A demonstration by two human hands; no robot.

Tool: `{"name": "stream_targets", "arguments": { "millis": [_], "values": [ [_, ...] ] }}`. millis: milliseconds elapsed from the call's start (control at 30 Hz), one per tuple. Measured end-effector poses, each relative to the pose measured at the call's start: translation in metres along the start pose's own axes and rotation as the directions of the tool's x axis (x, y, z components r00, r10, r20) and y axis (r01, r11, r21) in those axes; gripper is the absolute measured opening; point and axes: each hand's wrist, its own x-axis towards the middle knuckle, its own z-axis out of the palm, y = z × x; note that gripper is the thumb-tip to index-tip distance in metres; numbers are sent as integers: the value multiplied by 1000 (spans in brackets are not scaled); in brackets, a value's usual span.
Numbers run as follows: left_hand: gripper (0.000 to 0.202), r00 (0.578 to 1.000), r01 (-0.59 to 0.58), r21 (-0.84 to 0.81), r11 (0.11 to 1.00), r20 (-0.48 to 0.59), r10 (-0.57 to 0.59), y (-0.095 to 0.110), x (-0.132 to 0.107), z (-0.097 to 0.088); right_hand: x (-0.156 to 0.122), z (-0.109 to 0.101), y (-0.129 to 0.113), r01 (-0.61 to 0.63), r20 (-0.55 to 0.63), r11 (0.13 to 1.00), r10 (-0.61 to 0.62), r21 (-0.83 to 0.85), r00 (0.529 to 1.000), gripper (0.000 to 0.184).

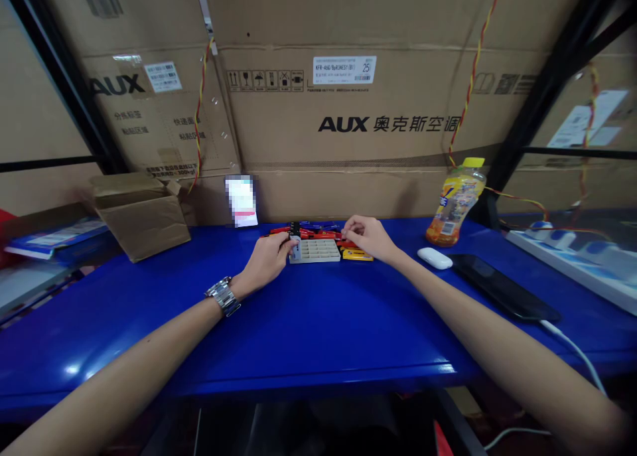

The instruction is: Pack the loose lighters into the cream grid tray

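A small beige tray with rows of narrow compartments [321, 251] lies on the blue table. My left hand [269, 260], wearing a metal watch, has its thumb and fingertips closed on the tray's left end. Just behind them is a black piece [295, 229] with light marks. Bent fingers of my right hand [371, 235] are pinched together above the tray's far right corner; whatever is between them is too small to make out. Slim red pieces [326, 234] lie behind the tray, with dark blue ones among them. A yellow piece [357, 254] rests beside the tray, under my right hand.
A lit phone [241, 200] leans on the carton wall, beside an open cardboard box [142, 220]. To the right stand a drink bottle [455, 204], a white earbud case [434, 258], a black phone [502, 287] on a cable, and a white power strip [577, 263].
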Motion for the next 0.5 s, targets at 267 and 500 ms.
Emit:
{"name": "stream_targets", "arguments": {
  "millis": [267, 500],
  "values": [
    [22, 999, -49, 161, 986, -6, 51, -15, 3, 10, -1, 5, -3, -34, 118, 998, 28, 47, 993, 15],
    [25, 996, -38, 144, 989, 91, 25, -20, 5, 12, 0, -20, -14, 217, 269, 926, -134, -309, 954, 12]
  ]
}}
